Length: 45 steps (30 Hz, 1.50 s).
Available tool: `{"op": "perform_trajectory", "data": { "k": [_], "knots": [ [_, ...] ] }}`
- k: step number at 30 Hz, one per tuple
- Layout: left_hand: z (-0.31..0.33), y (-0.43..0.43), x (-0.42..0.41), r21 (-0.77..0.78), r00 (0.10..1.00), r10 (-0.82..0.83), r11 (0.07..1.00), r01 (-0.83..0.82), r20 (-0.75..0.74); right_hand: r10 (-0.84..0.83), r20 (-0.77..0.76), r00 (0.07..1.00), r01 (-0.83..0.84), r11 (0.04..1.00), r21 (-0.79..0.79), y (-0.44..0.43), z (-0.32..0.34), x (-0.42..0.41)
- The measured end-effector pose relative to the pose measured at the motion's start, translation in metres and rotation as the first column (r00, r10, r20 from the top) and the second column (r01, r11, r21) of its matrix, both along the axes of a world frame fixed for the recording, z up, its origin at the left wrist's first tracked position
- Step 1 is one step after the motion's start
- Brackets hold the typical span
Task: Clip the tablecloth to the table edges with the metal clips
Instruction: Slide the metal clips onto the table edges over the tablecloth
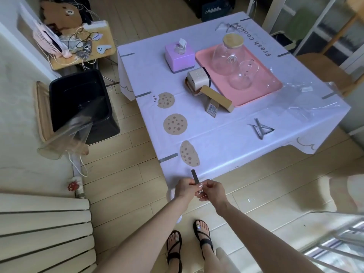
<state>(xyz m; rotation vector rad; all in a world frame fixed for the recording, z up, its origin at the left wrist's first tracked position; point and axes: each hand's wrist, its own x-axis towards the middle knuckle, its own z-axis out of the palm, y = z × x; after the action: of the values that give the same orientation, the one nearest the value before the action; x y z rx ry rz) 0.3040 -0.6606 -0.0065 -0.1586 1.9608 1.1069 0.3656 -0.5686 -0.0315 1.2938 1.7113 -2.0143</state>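
Note:
A pale lilac tablecloth (226, 134) with cookie prints covers a low square table. Several metal clips sit on its edges, such as one clip (167, 157) on the left side near the front corner. At the near edge, my left hand (185, 188) and my right hand (211, 191) both pinch another metal clip (195, 177), whose top arm lies on the cloth. A loose pile of clips (261, 129) lies on the cloth at the right front, and another pile (228, 27) lies at the far side.
On the table stand a pink tray (262, 95) with a glass jar and cup, a purple tissue box (179, 56), a small white device and cardboard boxes (214, 99). A black bin (82, 105) stands to the left. My sandalled feet are on the wooden floor.

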Motion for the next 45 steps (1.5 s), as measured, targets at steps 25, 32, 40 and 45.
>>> {"op": "perform_trajectory", "data": {
  "k": [25, 32, 40, 45],
  "knots": [
    [-0.019, 0.011, 0.020, -0.205, 0.973, 0.212, 0.952, -0.227, -0.089, -0.058, -0.001, 0.998, 0.058, 0.998, 0.002, -0.005, -0.030, -0.002],
    [-0.020, 0.015, 0.021, -0.153, 0.962, 0.268, 0.950, -0.274, -0.061, 0.069, 0.051, 0.996, -0.073, 0.993, 0.094, 0.000, -0.028, 0.000],
    [-0.021, 0.011, 0.022, -0.058, 0.955, 0.296, 0.953, -0.297, -0.033, 0.070, 0.049, 0.996, -0.075, 0.991, 0.112, 0.000, -0.029, 0.002],
    [-0.022, 0.010, 0.021, -0.038, 0.952, 0.305, 0.951, -0.306, -0.015, 0.060, 0.049, 0.997, -0.065, 0.990, 0.122, -0.002, -0.028, 0.002]
  ]
}}
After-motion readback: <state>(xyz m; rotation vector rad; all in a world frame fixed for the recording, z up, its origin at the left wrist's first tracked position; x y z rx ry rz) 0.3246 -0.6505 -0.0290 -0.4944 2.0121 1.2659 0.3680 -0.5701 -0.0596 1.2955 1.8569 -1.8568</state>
